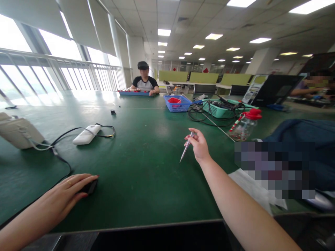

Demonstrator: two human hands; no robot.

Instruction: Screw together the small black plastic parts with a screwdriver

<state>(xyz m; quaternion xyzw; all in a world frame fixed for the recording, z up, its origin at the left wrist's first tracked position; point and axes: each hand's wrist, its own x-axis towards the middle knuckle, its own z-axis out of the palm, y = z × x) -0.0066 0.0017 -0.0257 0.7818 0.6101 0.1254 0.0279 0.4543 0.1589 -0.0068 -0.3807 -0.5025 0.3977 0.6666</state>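
My right hand (pixel 200 146) is closed around a slim screwdriver (pixel 185 152) with a clear handle. It hangs above the green table (pixel 146 181), its metal tip pointing down and to the left. My left hand (pixel 70 191) lies low near the front edge at the left, thumb and fingers around a small black box-like object (pixel 90 187). The fingers cover part of that object, so its kind cannot be made out. Farther back on the left, a white power bank (pixel 87 135) lies with a black strap (pixel 69 130) by it.
A white case (pixel 19 132) stands at far left. Toward the back are a blue basket (pixel 178 104), a green basket (pixel 218 111) with cables and a red-lidded bottle (pixel 244 126). A dark blue bag (pixel 309 139) lies right. A person (pixel 143 82) sits across the table.
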